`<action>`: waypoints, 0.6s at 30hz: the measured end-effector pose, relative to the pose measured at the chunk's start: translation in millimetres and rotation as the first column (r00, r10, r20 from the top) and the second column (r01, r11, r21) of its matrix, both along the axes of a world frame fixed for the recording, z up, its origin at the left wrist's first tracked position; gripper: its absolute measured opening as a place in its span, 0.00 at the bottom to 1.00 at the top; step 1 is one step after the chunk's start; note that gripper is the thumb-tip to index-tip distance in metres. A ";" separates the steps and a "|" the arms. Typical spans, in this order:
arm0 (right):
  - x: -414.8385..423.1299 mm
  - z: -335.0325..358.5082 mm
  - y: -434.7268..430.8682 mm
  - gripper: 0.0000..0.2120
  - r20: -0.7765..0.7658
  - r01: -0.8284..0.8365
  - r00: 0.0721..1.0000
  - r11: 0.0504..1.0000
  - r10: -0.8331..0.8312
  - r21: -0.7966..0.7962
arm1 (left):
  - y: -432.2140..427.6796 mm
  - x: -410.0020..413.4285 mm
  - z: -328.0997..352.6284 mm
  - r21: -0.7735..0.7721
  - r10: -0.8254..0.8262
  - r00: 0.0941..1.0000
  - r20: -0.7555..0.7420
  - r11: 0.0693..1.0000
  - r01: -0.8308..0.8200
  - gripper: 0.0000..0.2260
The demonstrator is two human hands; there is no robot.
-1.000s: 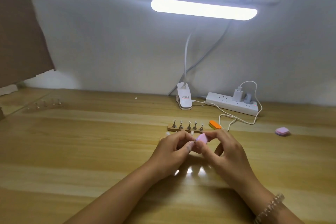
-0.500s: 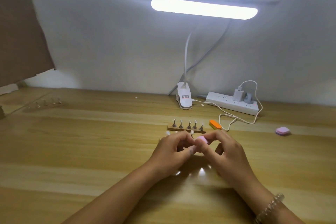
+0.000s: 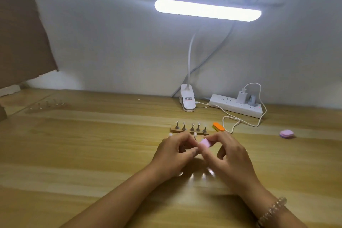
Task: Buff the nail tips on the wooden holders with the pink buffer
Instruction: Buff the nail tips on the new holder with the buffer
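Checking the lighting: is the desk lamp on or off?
On. The desk lamp glows bright white above the table.

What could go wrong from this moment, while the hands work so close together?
The right hand only pinches the small pink buffer; it may slip, or rub the left hand, whose fingertips are right beside it. The wooden holder with upright nail tips stands just behind both hands; a knock could topple them.

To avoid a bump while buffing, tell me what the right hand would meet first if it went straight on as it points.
Probably the left hand: the right hand, pinching the pink buffer, points left at its fingertips; depth is unclear.
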State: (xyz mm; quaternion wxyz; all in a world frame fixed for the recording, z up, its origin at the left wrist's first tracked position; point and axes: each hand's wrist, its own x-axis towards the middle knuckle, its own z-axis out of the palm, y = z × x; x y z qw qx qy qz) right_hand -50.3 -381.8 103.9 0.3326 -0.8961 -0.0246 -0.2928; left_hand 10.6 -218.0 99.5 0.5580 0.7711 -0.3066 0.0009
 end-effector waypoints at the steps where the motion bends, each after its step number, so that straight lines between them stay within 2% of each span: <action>1: 1.2 1.1 -4.5 0.10 -0.036 0.056 0.998 0.998 -0.055 0.020 | -0.5 -0.9 0.3 -0.013 0.001 1.000 -0.003 1.000 -0.001 0.03; 4: 0.0 2.5 -15.1 0.08 -0.062 0.215 0.974 0.976 -0.218 -0.047 | -2.2 -2.4 1.8 -0.034 0.034 0.999 0.009 0.999 -0.034 0.06; 7: -3.5 0.3 -12.7 0.11 -0.144 0.170 0.969 0.964 -0.201 -0.203 | -1.8 -3.2 3.2 -0.045 0.036 0.999 0.028 0.998 -0.035 0.07; 9: -3.3 -1.9 -9.5 0.16 -0.211 0.121 0.958 0.943 -0.193 -0.311 | -2.0 -3.2 2.8 -0.025 0.036 0.999 0.039 0.999 -0.035 0.05; 11: -5.3 0.6 -4.9 0.16 -0.120 0.089 0.985 0.957 -0.126 -0.277 | -1.2 -3.1 1.4 -0.023 0.040 0.998 0.047 0.999 -0.039 0.01; 14: -8.7 4.6 2.5 0.13 0.058 0.013 0.998 0.974 0.000 -0.224 | -1.0 -2.1 -0.7 0.001 0.041 0.996 0.075 0.999 -0.041 0.02; 16: -7.7 3.8 3.8 0.08 0.119 -0.015 0.992 0.970 0.045 -0.244 | -2.2 -2.6 -1.8 0.032 0.045 0.993 0.105 0.998 -0.049 0.04; 18: -6.0 3.5 3.7 0.10 0.148 -0.005 0.988 0.972 0.041 -0.234 | -3.5 -3.5 -2.1 0.022 0.054 0.992 0.111 0.998 -0.057 0.04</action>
